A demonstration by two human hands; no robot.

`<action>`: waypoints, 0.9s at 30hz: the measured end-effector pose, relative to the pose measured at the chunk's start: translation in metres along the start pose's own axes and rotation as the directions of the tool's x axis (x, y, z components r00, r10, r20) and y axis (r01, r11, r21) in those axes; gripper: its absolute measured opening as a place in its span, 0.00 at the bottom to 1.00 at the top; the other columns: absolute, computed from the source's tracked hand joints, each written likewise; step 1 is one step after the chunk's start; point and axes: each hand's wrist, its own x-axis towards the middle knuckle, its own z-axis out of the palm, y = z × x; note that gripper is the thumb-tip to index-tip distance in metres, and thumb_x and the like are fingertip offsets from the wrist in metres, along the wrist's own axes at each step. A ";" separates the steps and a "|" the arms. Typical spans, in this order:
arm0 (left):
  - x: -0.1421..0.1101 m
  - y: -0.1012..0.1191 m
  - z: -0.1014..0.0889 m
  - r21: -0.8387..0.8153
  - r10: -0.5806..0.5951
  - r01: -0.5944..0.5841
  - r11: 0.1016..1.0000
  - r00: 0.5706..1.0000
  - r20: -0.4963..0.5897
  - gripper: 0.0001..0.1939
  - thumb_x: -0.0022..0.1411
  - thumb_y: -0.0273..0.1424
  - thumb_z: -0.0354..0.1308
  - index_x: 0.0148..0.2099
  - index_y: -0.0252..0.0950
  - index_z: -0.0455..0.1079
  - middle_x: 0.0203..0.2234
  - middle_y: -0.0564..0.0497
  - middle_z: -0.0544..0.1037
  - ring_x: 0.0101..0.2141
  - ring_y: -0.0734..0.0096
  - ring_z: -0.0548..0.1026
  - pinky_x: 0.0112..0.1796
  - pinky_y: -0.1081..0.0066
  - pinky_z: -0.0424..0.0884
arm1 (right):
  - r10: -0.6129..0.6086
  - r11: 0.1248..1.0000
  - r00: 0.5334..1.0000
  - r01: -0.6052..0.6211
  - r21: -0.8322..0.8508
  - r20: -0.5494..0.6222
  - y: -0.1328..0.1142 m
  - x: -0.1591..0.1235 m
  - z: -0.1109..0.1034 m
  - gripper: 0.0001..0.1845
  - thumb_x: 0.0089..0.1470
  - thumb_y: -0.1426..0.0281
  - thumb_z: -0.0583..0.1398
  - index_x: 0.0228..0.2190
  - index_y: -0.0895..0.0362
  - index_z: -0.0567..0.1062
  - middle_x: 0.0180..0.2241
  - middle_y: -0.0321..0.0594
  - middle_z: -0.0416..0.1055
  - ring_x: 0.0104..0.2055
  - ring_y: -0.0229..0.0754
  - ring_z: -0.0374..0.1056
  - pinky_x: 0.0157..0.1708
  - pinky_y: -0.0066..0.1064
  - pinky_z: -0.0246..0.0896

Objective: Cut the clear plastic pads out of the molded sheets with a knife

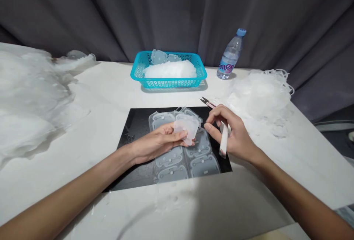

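The left hand (157, 140) has a closed grip, with thumb and fingers pinching a thin, cloudy plastic piece (186, 124) over a flat black mat (132, 125). The right hand (238, 135) is near it. Its grip is curled around a flat white strip (223, 142), with thumb and first finger a little apart. Small snips with dark blades (204, 101) poke out just past that hand. A see-through plastic sheet of shapes (168, 159) lies on the mat. On the white bench (110, 85), 2 cloudy plastic heaps sit, 1 at each side.

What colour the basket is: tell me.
Turquoise; the basket shows best in the head view, the only one.
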 end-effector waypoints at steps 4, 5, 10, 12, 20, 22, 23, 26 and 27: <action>0.000 -0.002 -0.001 -0.022 -0.001 0.001 1.000 1.000 -0.010 0.07 0.66 0.34 0.67 0.40 0.34 0.79 0.34 0.50 0.78 0.39 0.71 0.74 0.46 0.73 0.70 | -0.054 0.998 0.981 0.050 0.028 0.186 -0.007 -0.005 0.003 0.06 0.59 0.73 0.63 0.30 0.54 0.74 0.27 0.34 0.68 0.30 0.38 0.61 0.34 0.33 0.58; 0.000 -0.002 -0.001 -0.022 0.001 -0.002 1.000 1.000 -0.011 0.07 0.66 0.33 0.67 0.39 0.34 0.79 0.34 0.50 0.77 0.39 0.71 0.74 0.47 0.72 0.70 | -0.064 0.998 0.975 0.058 0.032 0.214 -0.008 -0.006 0.005 0.05 0.59 0.74 0.63 0.30 0.54 0.76 0.26 0.34 0.69 0.30 0.38 0.62 0.35 0.33 0.58; 0.001 -0.002 0.000 -0.011 0.025 -0.025 1.000 1.000 0.017 0.07 0.69 0.32 0.63 0.39 0.34 0.78 0.35 0.49 0.77 0.42 0.69 0.74 0.50 0.69 0.69 | -0.008 0.997 0.976 -0.009 0.079 0.220 -0.009 -0.008 0.011 0.03 0.57 0.75 0.65 0.32 0.55 0.79 0.26 0.33 0.71 0.28 0.36 0.62 0.34 0.32 0.58; 0.001 -0.003 0.001 -0.002 0.045 -0.045 0.999 0.999 0.019 0.07 0.70 0.32 0.63 0.40 0.34 0.78 0.35 0.49 0.77 0.41 0.70 0.74 0.49 0.71 0.69 | 0.025 0.995 0.977 -0.046 0.094 0.212 -0.008 -0.007 0.011 0.03 0.58 0.74 0.64 0.32 0.55 0.79 0.26 0.33 0.71 0.28 0.36 0.61 0.32 0.31 0.57; -0.001 -0.004 0.003 0.021 0.047 -0.047 0.999 0.999 0.006 0.12 0.63 0.27 0.70 0.49 0.38 0.79 0.42 0.51 0.81 0.42 0.75 0.76 0.45 0.77 0.70 | 0.120 0.968 0.958 -0.171 0.182 0.259 -0.004 -0.006 0.009 0.04 0.57 0.73 0.64 0.30 0.58 0.79 0.27 0.34 0.71 0.28 0.34 0.60 0.29 0.28 0.55; -0.001 -0.003 0.004 0.028 0.038 -0.038 0.999 0.999 -0.017 0.13 0.60 0.26 0.72 0.48 0.38 0.79 0.41 0.53 0.82 0.41 0.76 0.77 0.44 0.77 0.70 | 0.137 0.961 0.953 -0.193 0.195 0.269 -0.004 -0.007 0.008 0.04 0.57 0.72 0.65 0.30 0.58 0.79 0.27 0.34 0.71 0.28 0.34 0.60 0.28 0.28 0.54; -0.002 -0.003 0.004 0.030 0.035 -0.034 0.999 0.999 -0.026 0.13 0.60 0.25 0.72 0.47 0.38 0.79 0.40 0.53 0.82 0.40 0.77 0.77 0.43 0.78 0.71 | 0.143 0.959 0.952 -0.201 0.198 0.271 -0.004 -0.007 0.008 0.04 0.58 0.72 0.65 0.31 0.58 0.80 0.27 0.34 0.71 0.28 0.34 0.60 0.28 0.28 0.54; -0.002 -0.003 0.006 0.035 0.030 -0.028 0.999 0.998 -0.048 0.12 0.59 0.25 0.73 0.45 0.37 0.79 0.38 0.54 0.82 0.38 0.78 0.77 0.41 0.78 0.71 | 0.154 0.956 0.951 -0.212 0.202 0.269 -0.005 -0.007 0.008 0.04 0.58 0.72 0.65 0.31 0.58 0.80 0.27 0.34 0.71 0.28 0.33 0.60 0.28 0.28 0.54; -0.002 -0.003 0.006 0.036 0.030 -0.028 0.999 0.998 -0.050 0.12 0.59 0.25 0.73 0.45 0.37 0.79 0.38 0.54 0.82 0.38 0.78 0.78 0.41 0.78 0.71 | 0.159 0.955 0.950 -0.217 0.202 0.269 -0.005 -0.007 0.008 0.04 0.58 0.71 0.65 0.31 0.58 0.80 0.27 0.34 0.71 0.28 0.33 0.60 0.28 0.28 0.55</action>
